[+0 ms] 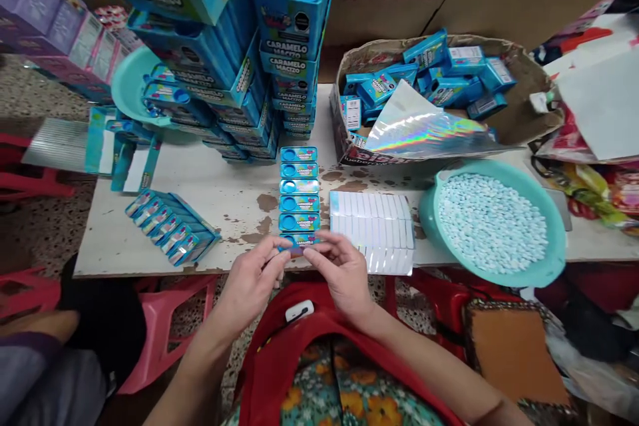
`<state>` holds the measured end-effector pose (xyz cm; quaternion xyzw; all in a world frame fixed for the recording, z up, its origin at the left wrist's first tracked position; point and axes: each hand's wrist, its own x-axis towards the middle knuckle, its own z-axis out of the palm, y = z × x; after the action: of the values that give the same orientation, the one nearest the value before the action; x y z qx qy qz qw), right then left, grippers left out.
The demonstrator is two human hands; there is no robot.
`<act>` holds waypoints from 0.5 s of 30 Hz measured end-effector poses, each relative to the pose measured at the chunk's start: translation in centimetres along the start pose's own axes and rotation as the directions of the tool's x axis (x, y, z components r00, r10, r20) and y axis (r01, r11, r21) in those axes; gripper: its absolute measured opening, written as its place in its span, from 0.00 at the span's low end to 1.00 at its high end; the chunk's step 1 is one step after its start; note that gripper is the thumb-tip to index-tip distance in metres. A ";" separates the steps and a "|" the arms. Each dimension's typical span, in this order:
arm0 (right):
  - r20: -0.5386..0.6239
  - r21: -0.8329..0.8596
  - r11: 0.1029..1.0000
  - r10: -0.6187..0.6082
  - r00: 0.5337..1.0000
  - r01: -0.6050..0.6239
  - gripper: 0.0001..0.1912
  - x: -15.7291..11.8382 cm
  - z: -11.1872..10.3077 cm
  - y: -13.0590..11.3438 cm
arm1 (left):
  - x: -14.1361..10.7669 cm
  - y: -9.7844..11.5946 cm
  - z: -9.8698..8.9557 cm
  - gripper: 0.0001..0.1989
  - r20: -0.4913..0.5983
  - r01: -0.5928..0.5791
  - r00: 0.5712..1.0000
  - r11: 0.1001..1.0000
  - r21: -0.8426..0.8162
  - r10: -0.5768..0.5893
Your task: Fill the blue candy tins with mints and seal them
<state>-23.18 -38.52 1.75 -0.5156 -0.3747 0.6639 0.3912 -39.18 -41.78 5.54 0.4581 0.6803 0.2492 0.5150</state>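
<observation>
My left hand point(257, 273) and my right hand point(344, 271) meet at the table's front edge, fingertips pinched at both ends of a small thin strip point(296, 252). It lies over the near edge of the closest blue candy box point(305, 239), and its exact kind is hard to make out. Several such boxes form a column leading away from me, each with a round mark on its left and "Caramelo Macizo" lettering, like this one point(299, 203). Right of the column lies a shiny sheet of pale strips point(372, 229), close to my right fingers.
Tall stacks of blue display boxes point(294, 46) rise behind the column. A filled box point(170, 229) sits left. At right are a turquoise tub point(432, 213) of pale candies and an open carton point(344, 140) of blue boxes. Another person's arm point(42, 333) shows at lower left.
</observation>
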 end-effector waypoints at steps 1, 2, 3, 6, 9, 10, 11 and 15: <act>0.008 -0.020 1.000 0.013 1.000 -0.013 0.19 0.0 0.1 -0.1 | -0.1 -0.2 -0.2 0.14 0.018 -0.008 1.000 1.000 0.006 0.008; 0.023 -0.051 0.998 0.029 0.999 -0.028 0.20 0.0 0.0 -0.2 | -0.1 -0.3 -0.4 0.14 0.036 -0.021 0.999 1.000 0.018 0.020; 0.040 -0.092 0.995 0.044 0.998 -0.040 0.20 0.0 0.0 -0.3 | -0.2 -0.4 -0.5 0.14 0.051 -0.035 0.998 0.999 0.034 0.034; 0.075 -0.232 0.972 0.048 0.996 -0.029 0.10 0.1 -0.1 -0.9 | -0.2 -0.3 -0.8 0.14 0.064 -0.078 0.995 0.993 0.091 0.072; 0.091 -0.367 0.926 -0.059 0.994 0.089 0.06 0.1 0.1 -1.1 | 0.2 -0.4 -1.2 0.14 0.051 -0.123 0.992 0.981 0.150 0.117; 0.086 -0.416 0.898 -0.119 0.989 0.144 0.05 0.2 0.3 -1.1 | 0.4 -0.6 -1.3 0.14 0.046 -0.123 0.992 0.978 0.166 0.117; 0.076 -0.466 0.863 -0.183 0.980 0.197 0.04 0.3 0.4 -0.9 | 0.7 -0.8 -1.5 0.13 0.040 -0.114 0.993 0.977 0.180 0.109; 0.028 -0.620 0.722 -0.371 0.928 0.307 0.02 1.0 1.2 0.1 | 2.3 -2.0 -1.9 0.11 0.037 -0.078 0.997 0.980 0.183 0.072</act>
<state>-24.53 -37.77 1.49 -0.5686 -0.6381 0.3968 0.3348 -41.83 -40.40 3.50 0.5329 0.6748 0.1973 0.4708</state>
